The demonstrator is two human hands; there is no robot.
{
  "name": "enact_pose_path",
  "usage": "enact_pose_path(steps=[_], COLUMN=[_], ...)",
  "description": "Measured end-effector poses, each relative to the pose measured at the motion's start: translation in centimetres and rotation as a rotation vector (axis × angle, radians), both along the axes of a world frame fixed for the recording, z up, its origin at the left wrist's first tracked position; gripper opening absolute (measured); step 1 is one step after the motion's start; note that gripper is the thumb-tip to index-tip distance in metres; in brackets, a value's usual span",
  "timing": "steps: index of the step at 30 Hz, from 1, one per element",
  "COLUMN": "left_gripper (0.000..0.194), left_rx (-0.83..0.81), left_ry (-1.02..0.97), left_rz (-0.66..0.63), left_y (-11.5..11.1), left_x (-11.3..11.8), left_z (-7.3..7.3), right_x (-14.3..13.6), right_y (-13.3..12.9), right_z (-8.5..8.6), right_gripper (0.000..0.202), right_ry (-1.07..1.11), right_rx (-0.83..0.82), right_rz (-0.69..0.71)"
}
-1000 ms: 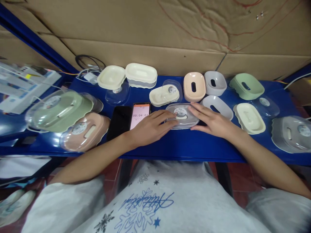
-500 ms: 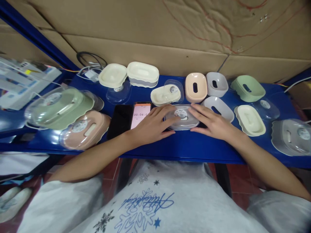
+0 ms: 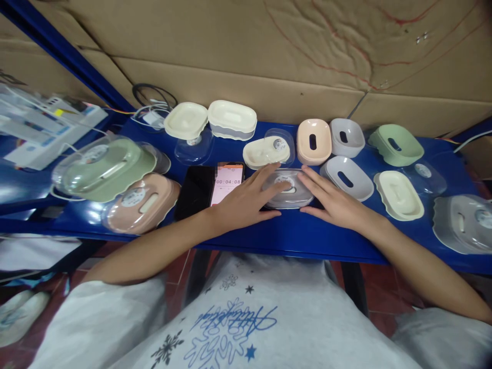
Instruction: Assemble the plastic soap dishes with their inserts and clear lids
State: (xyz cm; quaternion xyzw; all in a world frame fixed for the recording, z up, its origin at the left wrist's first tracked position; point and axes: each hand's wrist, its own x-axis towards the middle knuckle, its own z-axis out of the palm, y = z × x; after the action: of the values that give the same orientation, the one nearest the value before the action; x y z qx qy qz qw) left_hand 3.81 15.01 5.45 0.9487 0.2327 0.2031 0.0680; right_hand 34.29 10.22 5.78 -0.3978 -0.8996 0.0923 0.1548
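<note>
Left hand (image 3: 248, 200) and right hand (image 3: 334, 204), fingers spread and uncurled, touch opposite ends of the clear-lidded grey box (image 3: 290, 198), set back from the blue surface (image 3: 300, 234)'s front edge, apparently to steady it.

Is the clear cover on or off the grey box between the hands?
On: the clear cover lies over the grey box, its round label facing up. Whether it's fully seated, I cannot tell.
</note>
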Motion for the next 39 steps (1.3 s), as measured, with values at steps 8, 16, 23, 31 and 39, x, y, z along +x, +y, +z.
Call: enact_pose_path(steps=[8, 16, 23, 31, 39], left_gripper=[0.076, 0.065, 0.06, 0.057, 0.063], left_rx=[-0.041, 0.03, 0.038, 0.029, -0.022], left_ry=[0.031, 0.015, 0.081, 0.085, 0.117], left_rz=[0.044, 0.261, 0.058, -0.097, 0.217], left_y=[0.2, 1.4, 0.8, 0.0, 2.0], left_x=[-0.4, -1.7, -1.3, -0.9, -0.7], left_z=[0.4, 3.0, 2.3, 2.0, 3.1], right_x=[0.1, 0.5, 3.0, 1.0, 2.4], right_y=[0.2, 0.4, 0.6, -0.3, 0.4], right_z=[0.2, 0.4, 3.0, 2.0, 3.7], right_gripper=[0.092, 0.1, 0.074, 0.09, 0.079], right_ry=[0.012, -0.06, -0.042, -0.046, -0.011], right_rx=[0.002, 0.06, 0.189, 0.074, 0.174], right_rz=[-0.007, -0.083, -0.13, 0.021, -0.11])
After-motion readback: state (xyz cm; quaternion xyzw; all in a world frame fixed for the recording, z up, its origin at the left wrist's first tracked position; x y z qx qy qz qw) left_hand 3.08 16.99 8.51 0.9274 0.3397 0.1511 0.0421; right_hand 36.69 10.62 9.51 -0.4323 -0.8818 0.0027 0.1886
